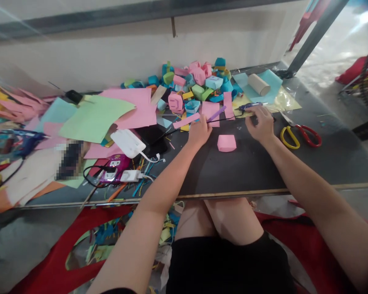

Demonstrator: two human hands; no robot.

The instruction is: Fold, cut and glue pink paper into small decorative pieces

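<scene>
My left hand (200, 132) is closed at the back of the dark table, and a narrow purple strip (217, 113) sticks out from its fingertips. The strip looks like paper. My right hand (261, 122) has its fingers curled at a blue glue gun (250, 107); the hand partly hides the tool. A black cord (223, 119) runs between the two hands. Between my forearms sits a small pink paper box (227, 143). Right of my right hand lie scissors (300, 136) with one yellow and one red handle.
Folded paper pieces in several colours (199, 83) are heaped against the wall. Paper sheets (98, 116), a white power bank (128, 143) and a purple power strip (115, 167) crowd the left. A cardboard tube (259, 84) lies at the back right. The table's front edge (233, 193) is above my legs.
</scene>
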